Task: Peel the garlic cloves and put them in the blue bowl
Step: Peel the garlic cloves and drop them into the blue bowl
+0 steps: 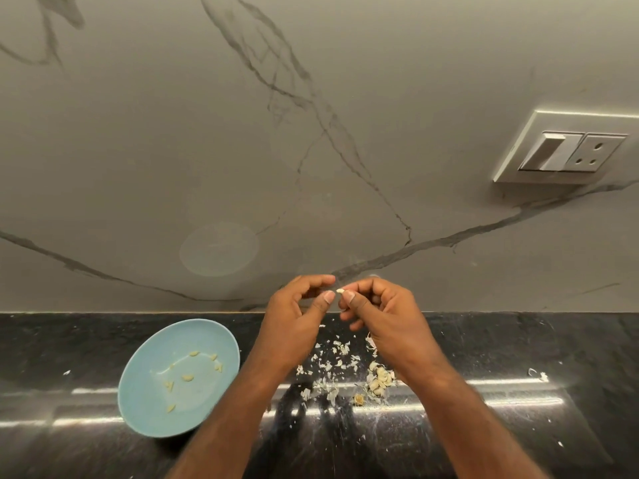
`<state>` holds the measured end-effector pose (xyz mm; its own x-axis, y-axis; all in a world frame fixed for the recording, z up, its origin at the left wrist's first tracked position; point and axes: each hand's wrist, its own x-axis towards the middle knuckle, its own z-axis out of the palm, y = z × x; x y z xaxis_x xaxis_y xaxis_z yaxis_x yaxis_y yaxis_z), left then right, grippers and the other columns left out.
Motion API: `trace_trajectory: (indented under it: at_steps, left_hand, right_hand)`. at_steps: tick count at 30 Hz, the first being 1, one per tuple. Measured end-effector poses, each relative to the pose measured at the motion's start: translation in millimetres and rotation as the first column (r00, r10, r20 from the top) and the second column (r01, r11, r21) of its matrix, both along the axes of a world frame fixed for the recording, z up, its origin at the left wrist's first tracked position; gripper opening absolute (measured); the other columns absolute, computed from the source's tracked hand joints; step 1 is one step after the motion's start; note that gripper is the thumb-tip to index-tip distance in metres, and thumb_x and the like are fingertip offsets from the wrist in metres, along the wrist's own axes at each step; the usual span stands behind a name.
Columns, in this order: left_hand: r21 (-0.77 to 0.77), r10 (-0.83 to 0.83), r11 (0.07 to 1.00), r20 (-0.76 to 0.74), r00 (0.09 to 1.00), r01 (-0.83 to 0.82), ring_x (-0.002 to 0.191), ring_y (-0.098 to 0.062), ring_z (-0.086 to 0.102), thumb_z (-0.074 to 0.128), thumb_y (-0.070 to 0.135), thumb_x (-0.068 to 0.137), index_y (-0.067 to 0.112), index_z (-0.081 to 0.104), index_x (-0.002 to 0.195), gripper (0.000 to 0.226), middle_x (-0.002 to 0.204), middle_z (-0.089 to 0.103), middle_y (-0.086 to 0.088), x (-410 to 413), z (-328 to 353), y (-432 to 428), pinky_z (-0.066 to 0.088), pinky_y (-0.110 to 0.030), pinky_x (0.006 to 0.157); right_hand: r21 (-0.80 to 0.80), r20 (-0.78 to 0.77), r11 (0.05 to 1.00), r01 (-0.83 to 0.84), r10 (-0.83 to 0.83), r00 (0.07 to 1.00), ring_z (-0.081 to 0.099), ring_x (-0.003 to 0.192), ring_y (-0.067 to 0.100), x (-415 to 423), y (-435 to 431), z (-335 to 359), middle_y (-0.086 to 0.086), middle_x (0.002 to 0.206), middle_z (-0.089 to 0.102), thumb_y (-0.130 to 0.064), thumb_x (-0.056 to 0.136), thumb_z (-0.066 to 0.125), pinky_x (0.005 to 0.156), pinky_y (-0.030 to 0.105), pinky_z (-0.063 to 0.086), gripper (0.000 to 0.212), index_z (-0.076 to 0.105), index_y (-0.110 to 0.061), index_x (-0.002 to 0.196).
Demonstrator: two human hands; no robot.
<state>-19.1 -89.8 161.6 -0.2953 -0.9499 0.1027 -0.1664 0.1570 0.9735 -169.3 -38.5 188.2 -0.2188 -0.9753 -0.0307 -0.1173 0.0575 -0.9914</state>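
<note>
The right hand (378, 314) pinches a clove (340, 291) in its fingers (349, 299), up over the table (484, 344), so skin bits (340, 349) land there. The left hand (295, 314) curls its fingers just beside the clove (gripping skin? I cannot tell). The bowl (145, 409) waits close by for peeled ones.

The bowl (138, 392) sits left on the worktop (518, 426), with peeled cloves (188, 377) in it. Right of it lie scattered skins (332, 361), then a garlic heap (380, 380). Above these, toward the far edge, the left hand (297, 312) and right hand (380, 316) meet, the right pinching a clove (340, 291). A switch plate (567, 150) is on the wall behind, far right.
</note>
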Motion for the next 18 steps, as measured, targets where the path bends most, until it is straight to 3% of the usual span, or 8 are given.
trace_trajectory:
  at_steps: [3, 6, 12, 18]
  left_hand:
    - [0.197, 0.002, 0.979, -0.263, 0.965, 0.051, 0.085, -0.017, 0.072, 0.069, 0.018, 0.087, 0.012, 0.074, 0.099, 0.014, 0.09, 0.077, -0.005, -3, 6, 2, 0.058, -0.03, 0.073]
    - [0.311, 0.044, 0.946, -0.395, 0.918, 0.088, 0.077, -0.016, 0.07, 0.072, 0.021, 0.078, 0.003, 0.073, 0.094, 0.024, 0.082, 0.075, -0.009, -4, 6, 4, 0.056, -0.026, 0.068]
    - [0.281, 0.063, 0.958, -0.424, 0.904, 0.064, 0.08, -0.017, 0.067, 0.069, 0.014, 0.088, 0.005, 0.071, 0.095, 0.011, 0.085, 0.073, -0.007, -10, 6, 8, 0.055, -0.026, 0.069]
    - [0.184, 0.029, 0.981, -0.425, 0.905, 0.055, 0.07, -0.019, 0.061, 0.066, 0.017, 0.089, 0.009, 0.069, 0.094, 0.009, 0.079, 0.069, -0.006, -13, 12, 12, 0.056, -0.027, 0.067]
  right_hand:
    - [-0.005, -0.018, 1.0, 0.001, -0.001, 1.0, 0.071, 0.08, 0.014, -1, 1, 1, 0.001, 0.087, 0.076, -0.019, 0.092, 0.07, 0.068, 0.026, 0.055, 0.006, 0.073, -0.015, 0.095]
    - [-0.035, -0.081, 0.999, -0.002, -0.001, 0.997, 0.071, 0.079, 0.008, 0, 3, 3, -0.003, 0.085, 0.076, -0.018, 0.091, 0.072, 0.068, 0.021, 0.055, 0.004, 0.075, -0.017, 0.093]
    - [-0.057, -0.119, 0.998, -0.013, 0.006, 0.993, 0.072, 0.078, 0.008, 5, 2, 5, -0.004, 0.084, 0.075, -0.019, 0.094, 0.068, 0.066, 0.019, 0.055, 0.005, 0.072, -0.017, 0.092]
    - [-0.02, 0.125, 0.996, -0.091, 0.093, 0.988, 0.064, 0.07, 0.019, 7, 2, 7, 0.003, 0.078, 0.07, -0.014, 0.1, 0.056, 0.061, 0.027, 0.054, 0.011, 0.063, -0.006, 0.098]
